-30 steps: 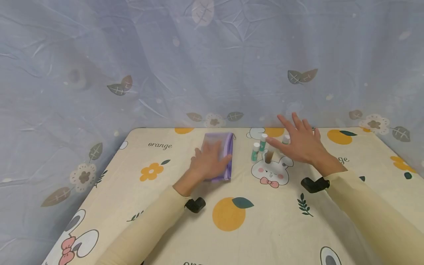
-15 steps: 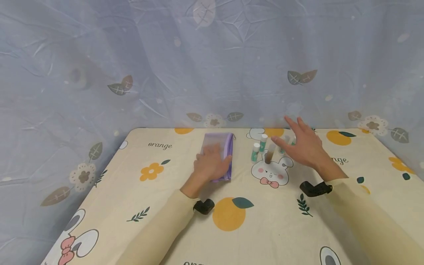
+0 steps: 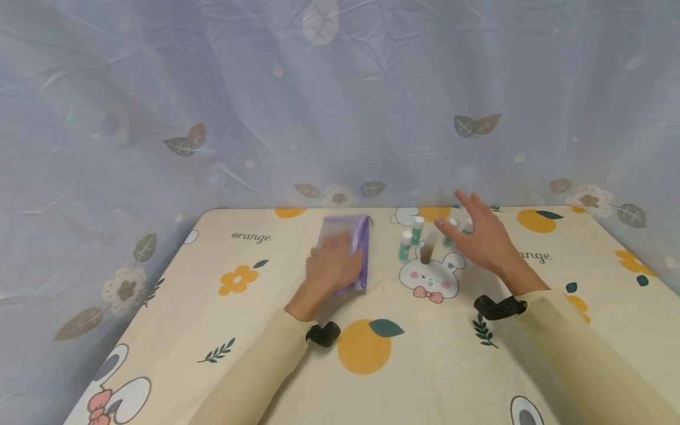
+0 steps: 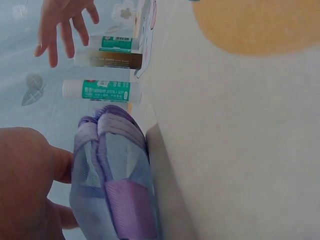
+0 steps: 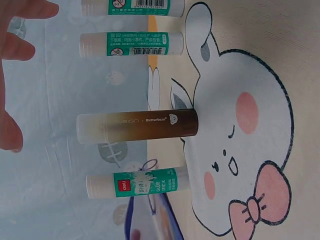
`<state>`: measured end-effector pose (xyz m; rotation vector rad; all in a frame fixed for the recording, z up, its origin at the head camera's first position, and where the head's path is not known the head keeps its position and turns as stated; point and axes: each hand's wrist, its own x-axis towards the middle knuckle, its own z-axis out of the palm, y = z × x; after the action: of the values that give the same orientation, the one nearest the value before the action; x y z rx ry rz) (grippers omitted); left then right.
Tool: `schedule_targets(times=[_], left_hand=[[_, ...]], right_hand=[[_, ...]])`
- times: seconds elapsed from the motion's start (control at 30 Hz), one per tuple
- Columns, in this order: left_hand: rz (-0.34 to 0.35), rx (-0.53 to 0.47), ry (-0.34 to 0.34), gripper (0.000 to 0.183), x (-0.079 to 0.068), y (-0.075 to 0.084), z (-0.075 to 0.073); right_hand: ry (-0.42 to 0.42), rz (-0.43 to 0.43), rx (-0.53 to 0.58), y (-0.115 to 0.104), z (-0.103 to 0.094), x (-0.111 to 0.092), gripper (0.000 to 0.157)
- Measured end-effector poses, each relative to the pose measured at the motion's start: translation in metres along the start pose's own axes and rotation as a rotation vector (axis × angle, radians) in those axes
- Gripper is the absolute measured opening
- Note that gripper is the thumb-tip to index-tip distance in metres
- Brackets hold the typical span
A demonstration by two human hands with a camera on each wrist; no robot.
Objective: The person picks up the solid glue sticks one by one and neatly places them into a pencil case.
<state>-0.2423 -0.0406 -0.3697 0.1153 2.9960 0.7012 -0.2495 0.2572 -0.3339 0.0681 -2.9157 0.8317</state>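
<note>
A purple mesh zip pouch (image 3: 336, 223) lies on the table, standing puffed up in the left wrist view. My left hand (image 3: 330, 267) rests palm down on it, fingers extended across the mesh. To its right, several green-and-white glue sticks (image 3: 405, 245) stand upright. Among them is an upright brown tube (image 5: 155, 125) with a frosted cap, lettered "Butterbear". Over the right-hand glue sticks (image 3: 449, 232) my right hand (image 3: 486, 241) hovers, fingers spread and holding nothing. In the right wrist view, its fingertips (image 5: 20, 47) are apart from the caps.
The table has a cream cloth (image 3: 425, 366) printed with oranges, leaves and rabbits. A pale blue-grey curtain (image 3: 340, 106) with leaf prints hangs behind its far edge. Black wrist cameras (image 3: 323, 334) sit beneath both forearms.
My left hand has slid slightly toward me on the pouch, its fingers drawn closer together. My right hand has shifted a little right and nearer, uncovering the right-hand glue sticks.
</note>
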Motion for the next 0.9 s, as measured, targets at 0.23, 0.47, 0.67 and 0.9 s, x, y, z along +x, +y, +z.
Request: schedule_targets(times=[0.23, 0.47, 0.67, 0.9], left_hand=[[0.031, -0.031, 0.000, 0.063, 0.004, -0.010, 0.002], [0.060, -0.096, 0.030, 0.060, 0.008, -0.017, 0.005], [0.076, -0.221, 0.047, 0.060, 0.013, -0.020, 0.008], [0.090, -0.301, 0.052, 0.059, 0.015, -0.018, 0.009]], right_hand=[[0.017, 0.031, 0.042, 0.000, 0.003, -0.004, 0.092], [0.027, 0.053, 0.068, 0.005, 0.006, -0.005, 0.093], [0.041, 0.059, 0.101, 0.008, 0.006, -0.004, 0.091], [0.028, 0.098, 0.128, 0.015, 0.004, -0.005, 0.087]])
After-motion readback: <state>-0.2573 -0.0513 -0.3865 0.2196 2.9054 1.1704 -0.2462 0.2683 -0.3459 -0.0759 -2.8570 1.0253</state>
